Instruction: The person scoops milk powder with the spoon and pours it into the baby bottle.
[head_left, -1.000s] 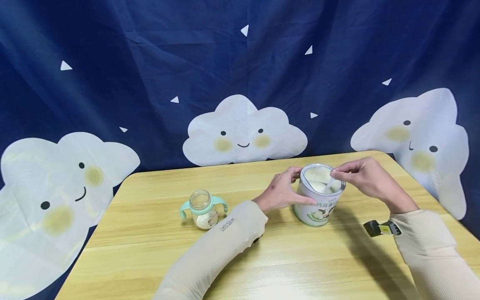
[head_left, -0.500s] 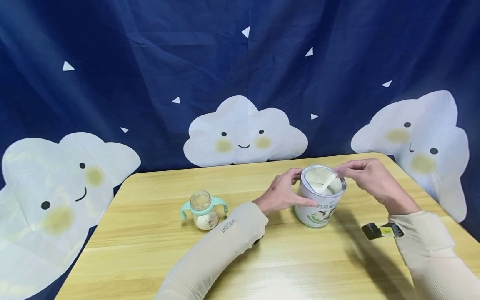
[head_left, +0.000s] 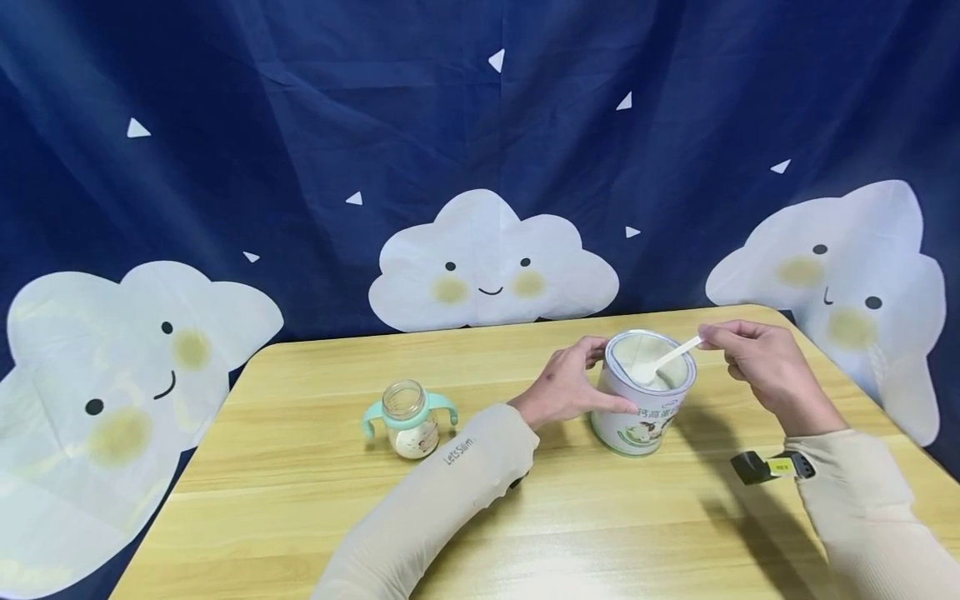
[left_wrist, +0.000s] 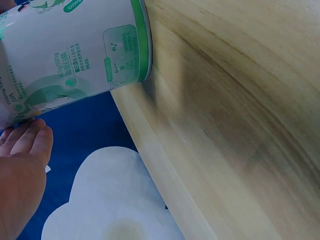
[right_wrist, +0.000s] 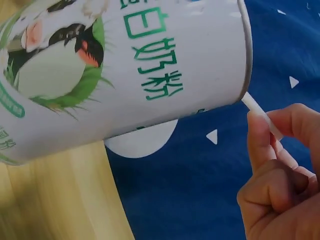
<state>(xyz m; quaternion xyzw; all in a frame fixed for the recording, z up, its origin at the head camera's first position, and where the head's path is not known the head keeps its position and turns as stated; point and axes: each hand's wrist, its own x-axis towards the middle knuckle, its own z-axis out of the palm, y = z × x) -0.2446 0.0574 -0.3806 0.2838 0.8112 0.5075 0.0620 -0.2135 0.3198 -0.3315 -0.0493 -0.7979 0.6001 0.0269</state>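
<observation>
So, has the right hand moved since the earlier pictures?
Yes: in the head view, the right hand has moved rightward, away from the standing can.

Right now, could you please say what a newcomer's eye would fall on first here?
Probably the smiling middle cloud on the dark blue backdrop behind the table. Next, the open white can toward the table's right, with a white scoop slanting from it into the right hand's grip.

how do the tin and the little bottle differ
The tin is wider and opaque white; the bottle is smaller with a see-through neck. The bottle has two mint handles; the tin shows none. The left hand grips the tin; no hand touches the bottle. Both are open at the top.
</observation>
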